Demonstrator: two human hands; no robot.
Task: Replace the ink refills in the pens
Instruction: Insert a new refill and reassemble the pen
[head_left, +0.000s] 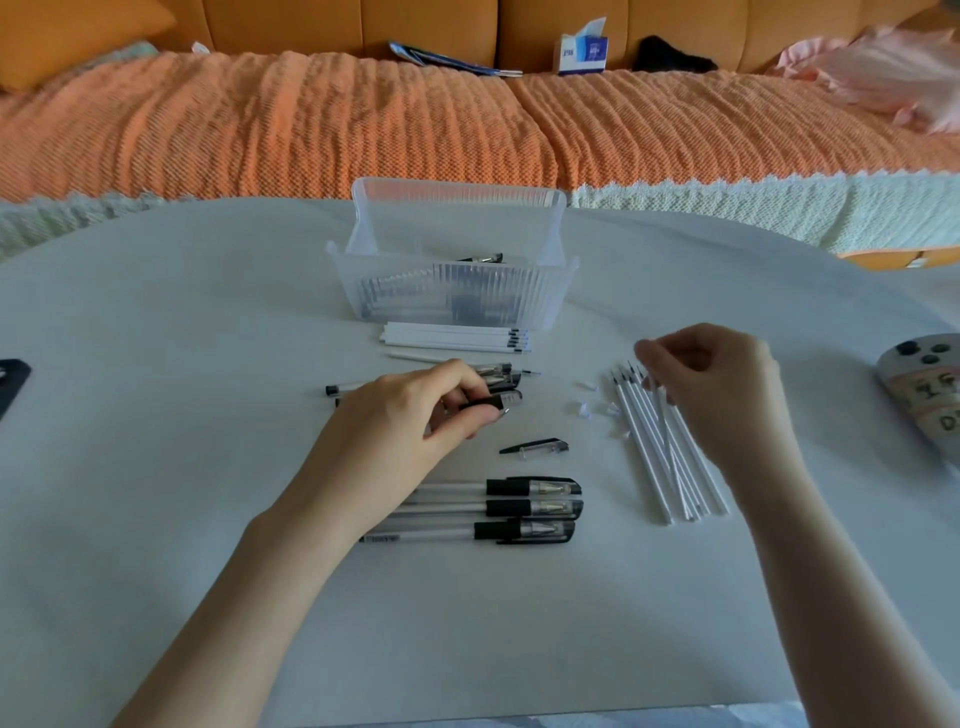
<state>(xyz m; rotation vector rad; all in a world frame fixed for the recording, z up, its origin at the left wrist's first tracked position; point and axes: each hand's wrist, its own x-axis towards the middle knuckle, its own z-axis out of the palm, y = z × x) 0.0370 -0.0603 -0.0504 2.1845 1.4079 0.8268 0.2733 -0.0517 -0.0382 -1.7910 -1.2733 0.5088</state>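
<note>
The left hand (441, 410) curls its grip round an open pen (501, 400) that lies with a few others just on the person's side of the clear bin (452, 296). The right hand (717, 384), nearer than the bin and to its right, keeps a narrow grip, pinching a lifted refill (664, 431) near its tip above the fan of refills (649, 467). The refill's tail looks tangled in that fan, so a quick pull could scatter the rest or flick the small white tip caps (587, 410) lying beside it. Spent and fresh refills could also get mixed, since a second bundle (452, 338) rests against the bin's front wall. The loose cap (535, 446) and three capped pens (519, 509) lie nearer than the bin, under the left forearm's path, and a careless sweep might roll them. Bare worktop (208, 312) opens left of the bin and well nearer the person, while a patterned object (924, 395) crowds the far right.
</note>
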